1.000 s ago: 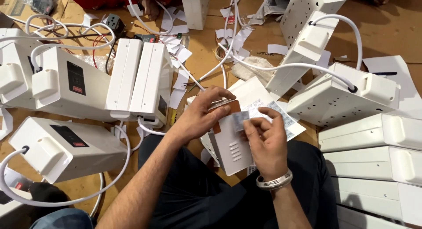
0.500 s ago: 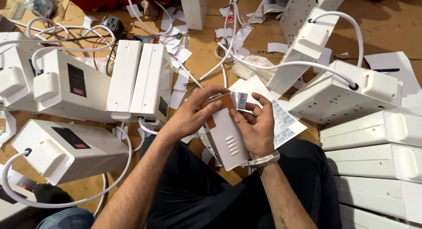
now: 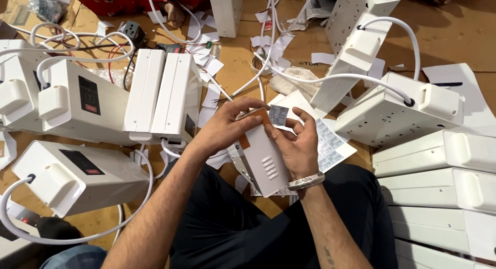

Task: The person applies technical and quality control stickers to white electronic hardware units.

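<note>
White plastic box (image 3: 261, 158) sits tilted over the lap, its far end raised toward the camera. The left hand (image 3: 227, 127) clamps around that far end to steady it, while the right hand (image 3: 294, 145) supports the right edge and pinches a small grey sticker (image 3: 279, 115) at the top corner. A sheet of stickers (image 3: 330, 142) lies just right on the cardboard floor (image 3: 454, 36), within easy reach.

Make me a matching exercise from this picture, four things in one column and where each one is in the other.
Things:
1. small grey label sticker
2. white vented plastic box
3. silver metal wrist bangle
4. sheet of grey stickers

Places:
A. on the right wrist
B. on the floor, right of the hands
C. at the fingertips of both hands
D. held over the lap

Pairs: 1-C, 2-D, 3-A, 4-B
</note>
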